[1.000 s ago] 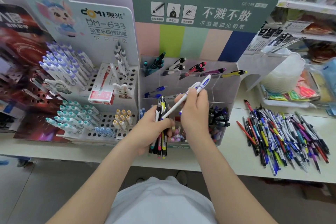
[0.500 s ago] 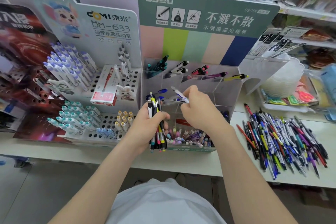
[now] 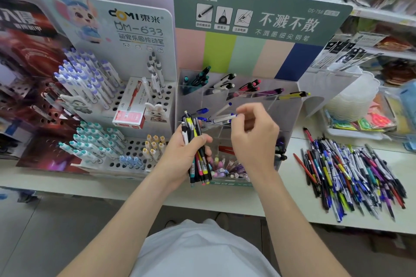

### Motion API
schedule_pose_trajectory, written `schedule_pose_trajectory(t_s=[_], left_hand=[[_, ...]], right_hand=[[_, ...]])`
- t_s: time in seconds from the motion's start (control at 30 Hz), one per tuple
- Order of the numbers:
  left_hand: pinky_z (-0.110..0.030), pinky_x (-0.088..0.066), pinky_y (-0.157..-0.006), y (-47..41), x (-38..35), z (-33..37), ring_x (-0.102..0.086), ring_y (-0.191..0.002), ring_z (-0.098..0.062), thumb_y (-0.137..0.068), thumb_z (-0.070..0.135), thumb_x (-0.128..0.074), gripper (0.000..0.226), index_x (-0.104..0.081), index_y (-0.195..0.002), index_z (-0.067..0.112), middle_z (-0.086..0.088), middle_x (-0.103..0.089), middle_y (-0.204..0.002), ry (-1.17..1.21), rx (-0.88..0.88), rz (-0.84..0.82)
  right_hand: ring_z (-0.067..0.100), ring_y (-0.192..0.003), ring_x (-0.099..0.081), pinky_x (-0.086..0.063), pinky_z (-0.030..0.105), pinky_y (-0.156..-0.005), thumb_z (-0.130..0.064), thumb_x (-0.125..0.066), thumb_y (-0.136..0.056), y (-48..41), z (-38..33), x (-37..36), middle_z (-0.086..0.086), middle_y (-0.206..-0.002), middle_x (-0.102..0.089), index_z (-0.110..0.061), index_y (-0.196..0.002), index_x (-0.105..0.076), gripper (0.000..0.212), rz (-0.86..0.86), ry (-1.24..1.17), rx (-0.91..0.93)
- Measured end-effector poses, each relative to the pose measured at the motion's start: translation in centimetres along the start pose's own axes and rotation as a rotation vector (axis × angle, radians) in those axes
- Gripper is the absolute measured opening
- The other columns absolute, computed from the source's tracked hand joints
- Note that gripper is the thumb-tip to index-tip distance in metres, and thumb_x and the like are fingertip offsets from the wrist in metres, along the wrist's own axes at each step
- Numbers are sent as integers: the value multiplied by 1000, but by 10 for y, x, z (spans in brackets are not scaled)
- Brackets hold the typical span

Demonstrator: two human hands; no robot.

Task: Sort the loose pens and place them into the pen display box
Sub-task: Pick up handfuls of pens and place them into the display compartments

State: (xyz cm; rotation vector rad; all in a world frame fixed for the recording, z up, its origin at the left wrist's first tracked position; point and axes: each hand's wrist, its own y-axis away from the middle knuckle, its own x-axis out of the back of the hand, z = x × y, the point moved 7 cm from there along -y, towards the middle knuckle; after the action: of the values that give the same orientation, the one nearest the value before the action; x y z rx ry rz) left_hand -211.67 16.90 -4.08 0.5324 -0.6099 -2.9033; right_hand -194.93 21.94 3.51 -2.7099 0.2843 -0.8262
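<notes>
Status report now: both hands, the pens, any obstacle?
Left hand grips pen bundle. Right hand touches white-blue pen at display box, grip unclear. No obstacle seen.

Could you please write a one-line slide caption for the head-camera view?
Left hand grips a pen bundle while the right hand pinches a white-and-blue pen at the clear display box.

On my feed I see two bare hands, the left hand (image 3: 182, 155) and the right hand (image 3: 254, 139), on bare forearms. Well below the grip, a plain white top (image 3: 202, 252) shows soft folds.
</notes>
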Motion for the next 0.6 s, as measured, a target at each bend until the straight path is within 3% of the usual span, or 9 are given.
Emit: schedule_pose_trajectory(t_s=[0.03, 0.1, 0.17, 0.2, 0.27, 0.33, 0.43, 0.5, 0.6], left_hand=[[-36, -61, -67, -1, 0, 0, -67, -73, -23, -103, 6, -64, 26, -55, -127, 10, -16, -69, -95, 23, -12, 1], [-37, -61, -66, -2, -1, 1, -67, -72, -22, -105, 4, -61, 25, -57, -127, 12, -15, -71, -99, 68, -31, 6], [-40, -61, -67, -3, -1, 0, -66, -73, -23, -106, 2, -59, 26, -57, -128, 14, -14, -73, -101, 100, -32, 12], [-42, -61, -68, -4, 0, -2, -66, -73, -24, -105, 2, -59, 25, -57, -128, 13, -14, -73, -100, 102, -28, 13], [-45, -61, -69, -5, 1, -6, -65, -74, -26, -105, 3, -60, 22, -57, -127, 4, -15, -71, -94, 92, -7, 18], [-44, -61, -70, -6, 2, -10, -65, -75, -27, -105, 4, -61, 24, -56, -127, -2, -14, -70, -91, 72, 8, 25], [-45, -62, -75, -5, -2, -8, -67, -79, -26, -105, 5, -62, 20, -57, -125, 3, -18, -72, -102, 64, -20, 8], [-47, -63, -79, -5, -4, -6, -69, -83, -27, -105, 8, -63, 24, -57, -128, 13, -17, -75, -110, 76, -37, -9], [-50, -60, -80, -4, -7, -5, -64, -84, -31, -103, 11, -66, 30, -55, -132, 12, -18, -70, -97, 24, -45, -85]], right_hand=[[10, -70, -62, -54, 36, -66, -8, -60, -96, 10, 6, -4, -5, -85, -66, -19, -105, -65, 15, -6, -21, -20], [11, -81, -62, -56, 33, -75, -9, -55, -101, 26, 19, -15, -3, -105, -64, -19, -127, -60, 28, -36, 2, -83], [5, -101, -55, -48, 13, -89, -4, -50, -105, 33, 22, -25, 3, -134, -51, -10, -152, -46, 47, -68, 86, -40], [5, -111, -52, -44, 10, -96, -2, -48, -106, 33, 17, -30, 7, -142, -44, -4, -156, -42, 50, -92, 131, 33], [19, -132, -51, -45, 24, -112, 0, -48, -106, 31, 11, -40, 10, -150, -40, 3, -155, -42, 49, -159, 192, 154], [24, -139, -50, -45, 35, -116, 2, -49, -104, 27, 13, -46, 12, -151, -48, 0, -155, -45, 51, -214, 180, 126], [19, -131, -53, -44, 28, -111, 6, -51, -98, 21, 14, -32, 8, -142, -55, -7, -148, -53, 52, -105, 109, 78], [14, -111, -60, -52, 30, -95, 3, -58, -96, 22, 10, -18, 4, -125, -58, -12, -129, -64, 37, -41, 24, 88], [14, -80, -62, -54, 32, -70, -13, -70, -96, 31, 12, -12, -1, -92, -64, -22, -107, -64, 15, -165, -139, -46]])
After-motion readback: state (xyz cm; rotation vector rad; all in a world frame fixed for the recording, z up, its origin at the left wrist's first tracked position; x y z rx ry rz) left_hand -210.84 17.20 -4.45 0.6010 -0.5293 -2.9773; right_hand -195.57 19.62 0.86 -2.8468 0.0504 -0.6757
